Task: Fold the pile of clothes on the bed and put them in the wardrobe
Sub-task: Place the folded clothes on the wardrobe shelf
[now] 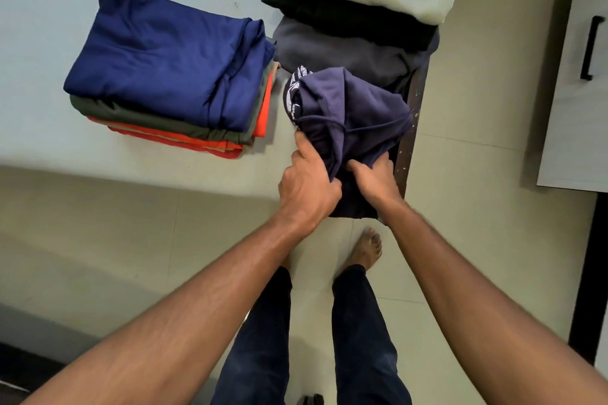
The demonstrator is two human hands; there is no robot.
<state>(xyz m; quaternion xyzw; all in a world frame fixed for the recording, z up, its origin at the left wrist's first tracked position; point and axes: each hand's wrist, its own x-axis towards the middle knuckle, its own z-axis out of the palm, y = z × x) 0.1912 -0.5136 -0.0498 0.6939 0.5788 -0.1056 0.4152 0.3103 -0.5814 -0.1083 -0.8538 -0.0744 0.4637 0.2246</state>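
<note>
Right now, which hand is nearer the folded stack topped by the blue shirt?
Left. The left hand grips the purple garment on the side facing the folded stack; the right hand grips it on the far side, farther from the stack.

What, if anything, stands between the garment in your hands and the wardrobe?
The left hand and right hand grip the garment at the corner of the bed. Only bare floor lies between it and the wardrobe door on the right, which looks closed and would need opening first.
</note>
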